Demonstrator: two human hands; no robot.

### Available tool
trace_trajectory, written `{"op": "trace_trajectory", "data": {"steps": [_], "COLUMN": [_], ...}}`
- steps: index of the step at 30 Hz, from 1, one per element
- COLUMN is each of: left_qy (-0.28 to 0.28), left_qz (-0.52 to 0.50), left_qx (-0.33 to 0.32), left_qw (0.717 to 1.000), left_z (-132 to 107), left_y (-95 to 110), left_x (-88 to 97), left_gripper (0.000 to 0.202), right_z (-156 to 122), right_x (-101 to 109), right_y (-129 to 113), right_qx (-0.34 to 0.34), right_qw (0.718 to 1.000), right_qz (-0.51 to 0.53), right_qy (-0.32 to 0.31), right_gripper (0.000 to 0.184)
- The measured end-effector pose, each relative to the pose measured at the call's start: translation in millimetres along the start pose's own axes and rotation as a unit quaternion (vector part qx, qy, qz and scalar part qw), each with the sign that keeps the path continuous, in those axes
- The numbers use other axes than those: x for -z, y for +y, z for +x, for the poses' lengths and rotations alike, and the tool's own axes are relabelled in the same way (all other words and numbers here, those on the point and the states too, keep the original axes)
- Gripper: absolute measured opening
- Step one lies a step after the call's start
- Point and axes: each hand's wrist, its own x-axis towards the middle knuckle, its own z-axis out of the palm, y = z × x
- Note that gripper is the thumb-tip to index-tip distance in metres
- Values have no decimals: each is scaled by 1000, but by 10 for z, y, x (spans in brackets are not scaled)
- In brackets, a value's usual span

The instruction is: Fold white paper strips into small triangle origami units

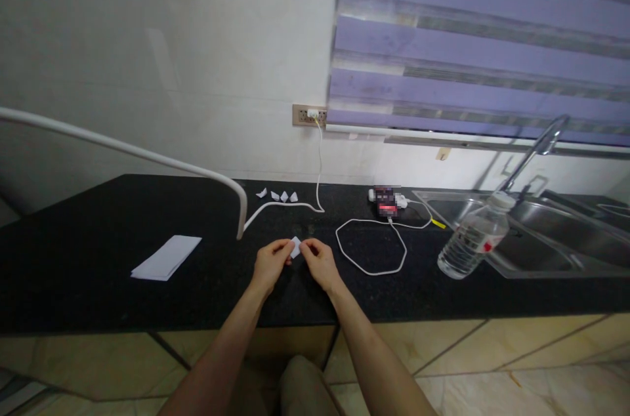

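A small folded white paper piece (296, 247) is pinched between both my hands over the black countertop (88, 232). My left hand (270, 264) grips its left side with curled fingers. My right hand (319, 262) grips its right side the same way. Several finished small folded paper pieces (279, 195) lie in a row farther back on the counter. A stack of white paper sheets (166, 258) rests to the left of my hands.
A white cable (372, 252) loops right of my hands, running to a phone (385, 201) and a wall socket (310, 115). A plastic water bottle (472, 239) stands by the steel sink (541, 232) with its tap (534, 150). A white tube (123, 150) arches over the left.
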Motion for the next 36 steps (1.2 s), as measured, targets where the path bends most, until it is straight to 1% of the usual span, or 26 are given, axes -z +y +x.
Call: {"op": "trace_trajectory", "data": {"steps": [3, 5, 9, 14, 18, 23, 27, 30, 33, 36], "left_qy": [-25, -31, -24, 3, 7, 1, -11, -12, -8, 4], "left_qz": [21, 35, 49, 31, 3, 15, -2, -11, -1, 40], "left_qx": [-8, -19, -31, -19, -13, -2, -49, -69, -53, -26], "left_qw": [999, 999, 998, 999, 1000, 1000, 999, 998, 999, 999], "left_z": [-8, -5, 6, 8, 23, 27, 11, 5, 4, 1], "left_y": [-4, -18, -39, -36, -59, -61, -33, -26, -32, -35], "left_x": [-19, -29, -23, 5, 10, 0, 2, 12, 12, 6], "left_gripper": [32, 31, 29, 31, 35, 34, 30, 26, 27, 32], "right_z": [-9, -20, -41, -46, -46, -54, -66, -77, -80, -71], "right_x": [14, 20, 31, 37, 23, 38, 41, 17, -1, 6], "right_y": [10, 8, -44, -93, -67, -71, -103, -94, -58, -32], "right_qx": [0, -1, -1, 5, 4, 10, 20, 25, 38, 37], "right_qw": [1000, 999, 999, 1000, 1000, 999, 999, 998, 996, 996], "right_qz": [-20, -33, -40, -10, -16, -32, -25, -53, -76, -76], "right_qy": [5, 5, 4, -19, -10, 1, -13, -37, -30, -7], "right_gripper": [24, 24, 24, 29, 28, 26, 30, 32, 30, 29]}}
